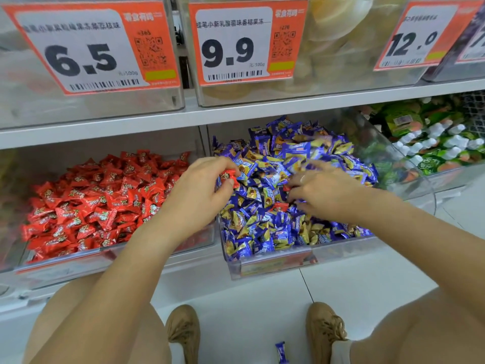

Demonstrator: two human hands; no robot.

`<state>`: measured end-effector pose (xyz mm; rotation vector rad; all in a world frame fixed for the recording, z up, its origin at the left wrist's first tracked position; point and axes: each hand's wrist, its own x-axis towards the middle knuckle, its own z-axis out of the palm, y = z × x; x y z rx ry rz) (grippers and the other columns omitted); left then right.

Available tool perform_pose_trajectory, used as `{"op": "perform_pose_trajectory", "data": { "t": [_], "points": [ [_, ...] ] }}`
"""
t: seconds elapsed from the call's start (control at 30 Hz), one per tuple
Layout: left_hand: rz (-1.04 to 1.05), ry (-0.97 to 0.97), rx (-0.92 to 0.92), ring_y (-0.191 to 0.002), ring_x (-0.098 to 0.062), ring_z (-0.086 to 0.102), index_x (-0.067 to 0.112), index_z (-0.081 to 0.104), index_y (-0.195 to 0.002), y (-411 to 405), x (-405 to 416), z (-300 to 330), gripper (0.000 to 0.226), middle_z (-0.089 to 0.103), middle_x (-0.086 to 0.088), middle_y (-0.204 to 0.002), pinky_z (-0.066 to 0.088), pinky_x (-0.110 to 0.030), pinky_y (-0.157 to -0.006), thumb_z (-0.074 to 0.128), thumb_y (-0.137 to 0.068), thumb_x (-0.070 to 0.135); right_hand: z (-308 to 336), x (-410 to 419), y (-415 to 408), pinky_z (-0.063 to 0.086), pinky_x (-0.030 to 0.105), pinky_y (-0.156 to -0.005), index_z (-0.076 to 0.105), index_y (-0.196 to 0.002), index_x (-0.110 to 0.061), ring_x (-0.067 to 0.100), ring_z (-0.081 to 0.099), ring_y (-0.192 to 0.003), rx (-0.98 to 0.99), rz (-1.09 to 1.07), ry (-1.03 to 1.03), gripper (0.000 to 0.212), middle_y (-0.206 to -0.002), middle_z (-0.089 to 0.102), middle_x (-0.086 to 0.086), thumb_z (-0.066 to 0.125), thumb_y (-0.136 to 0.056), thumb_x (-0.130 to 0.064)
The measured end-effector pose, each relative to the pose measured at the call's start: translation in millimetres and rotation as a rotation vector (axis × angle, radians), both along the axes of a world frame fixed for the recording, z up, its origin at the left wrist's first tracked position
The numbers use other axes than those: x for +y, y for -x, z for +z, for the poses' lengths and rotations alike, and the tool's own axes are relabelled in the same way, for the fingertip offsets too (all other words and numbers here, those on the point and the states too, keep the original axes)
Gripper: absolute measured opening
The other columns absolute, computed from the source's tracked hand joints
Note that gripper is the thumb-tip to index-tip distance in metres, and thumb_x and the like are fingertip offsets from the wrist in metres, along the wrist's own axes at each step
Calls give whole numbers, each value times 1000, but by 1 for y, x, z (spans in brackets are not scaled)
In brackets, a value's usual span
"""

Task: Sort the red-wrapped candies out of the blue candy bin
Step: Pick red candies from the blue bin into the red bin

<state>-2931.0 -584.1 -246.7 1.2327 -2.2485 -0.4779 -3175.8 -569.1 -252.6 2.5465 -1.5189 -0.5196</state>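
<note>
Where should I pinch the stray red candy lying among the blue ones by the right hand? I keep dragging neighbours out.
Judging by its pose, pinch the exposed top of the red candy from above; blue candies bury its edges.

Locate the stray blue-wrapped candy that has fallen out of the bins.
In the head view, the blue-wrapped candy lies on the white floor, bottom centre, between the person's tan shoes.

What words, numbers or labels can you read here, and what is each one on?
"6.5": left orange-and-white price tag on the upper clear bin.
"9.9": middle orange-and-white price tag.
"12.0": right orange-and-white price tag.
Chinese product lines, QR codes and barcode digits on these tags: too blurred to read.
Print on the red candy wrappers and blue candy wrappers: too small to read.
</note>
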Motion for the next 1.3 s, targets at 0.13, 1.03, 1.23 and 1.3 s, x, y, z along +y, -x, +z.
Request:
{"op": "perform_pose_trajectory", "data": {
  "t": [0.13,1.03,1.23,1.3],
  "points": [
    [-1,-12,-24,-104,-2,39,22,62,-111,0,-3,0,19,53,13,-106,27,-17,-87,53,-95,18,16,-1,25,18,34,-114,53,-129,-39,10,34,-137,7,-60,-64,36,-143,43,-15,45,-95,-47],
    [31,28,-55,-115,-9,41,23,64,-110,9,-2,1,20,56,10,-107,27,-20,-87,54,-93,19,-18,-11,-28,41,39,-92,29,-145,-24,33,54,-108,-142,-325,125,50,-121,55,16,41,-96,-25],
    [34,54,-26,-100,-10,46,23,64,-107,6,-6,-2,18,50,15,-87,31,-23,-82,58,-91,18,-20,-6,-59,30,28,-50,18,-149,-36,28,57,-103,-375,-147,-24,69,-135,44,5,44,-90,-12],
    [29,73,28,-88,-2,48,22,63,-101,8,-4,0,14,48,20,-80,32,-18,-75,57,-90,15,-17,3,-62,35,29,-60,29,-146,-34,25,51,-114,-448,-62,-141,69,-139,42,-1,45,-85,-6]
  ]
}}
